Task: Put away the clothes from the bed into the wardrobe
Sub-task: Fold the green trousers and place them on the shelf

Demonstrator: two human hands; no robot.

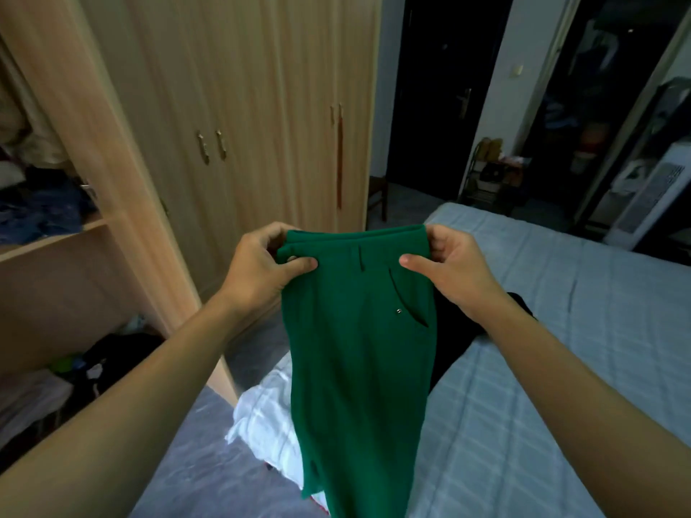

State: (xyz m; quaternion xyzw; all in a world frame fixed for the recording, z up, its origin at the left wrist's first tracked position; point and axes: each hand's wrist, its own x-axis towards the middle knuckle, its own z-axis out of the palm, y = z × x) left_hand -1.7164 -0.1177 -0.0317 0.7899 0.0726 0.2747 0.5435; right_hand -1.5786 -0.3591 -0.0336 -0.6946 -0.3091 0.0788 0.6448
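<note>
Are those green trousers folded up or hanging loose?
Hanging loose: green trousers dangle from the waistband, pinched by left hand and right hand.

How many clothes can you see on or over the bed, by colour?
Green: 1, the green trousers, held up by the waistband in the left hand and right hand.
White: 1, the white garment lying on the bed.
Black: 1, the black garment on the bed, partly hidden behind the trousers.
Total: 3

Two bare forearms, sleeveless to the frame's edge, left hand [258,271] and right hand [454,272] without rings
</note>
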